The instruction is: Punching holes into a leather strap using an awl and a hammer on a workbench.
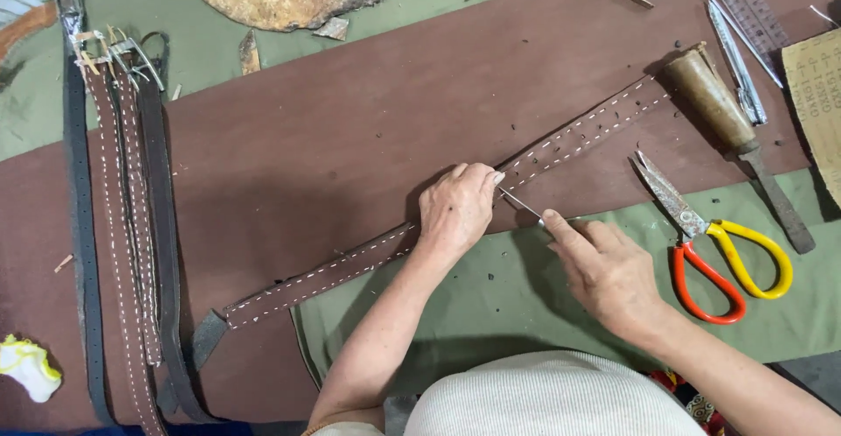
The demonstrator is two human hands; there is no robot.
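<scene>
A long brown leather belt strap [438, 226], edged with two rows of white stitching and dotted with punched holes, lies slantwise across a dark brown leather sheet [333, 138]. The left hand [457, 208] presses flat on the strap's middle. Just beside it, the right hand [604, 269] pinches a thin metal awl [523, 205], its tip touching the strap at the left fingertips. Beyond the right hand lie rusty scissors [710, 243] with orange and yellow loops, then a wooden-handled punch [727, 112]. Well off past the left hand lies a bundle of finished stitched belts [123, 226]
</scene>
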